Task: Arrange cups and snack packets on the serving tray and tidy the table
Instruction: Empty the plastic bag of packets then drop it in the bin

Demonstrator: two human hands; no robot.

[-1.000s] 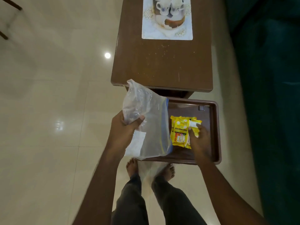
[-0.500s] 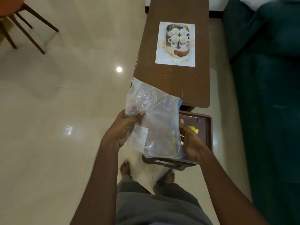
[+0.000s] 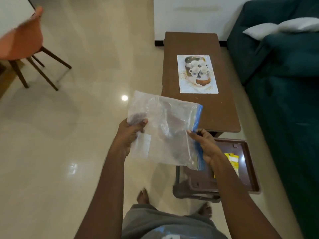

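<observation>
I hold a clear zip bag [image 3: 165,128] with a blue seal strip in front of me, over the floor. My left hand [image 3: 128,135] grips its left edge with the thumb on top. My right hand [image 3: 206,146] pinches the blue seal edge on its right side. Below my right forearm sits a brown serving tray [image 3: 248,178] with a yellow snack packet [image 3: 233,161] in it, partly hidden by my arm. Several white cups [image 3: 198,68] stand on a printed tray [image 3: 197,74] farther off on the brown table [image 3: 200,107].
A dark green sofa [image 3: 284,83] with a white cushion [image 3: 283,26] runs along the right. An orange chair [image 3: 24,42] with wooden legs stands at the far left. Glossy tiled floor [image 3: 69,135] fills the left side. My bare feet show below.
My right hand left the yellow packet in the brown tray and took the bag's blue seal edge. The bag now hangs spread between both hands. My view tilted up.
</observation>
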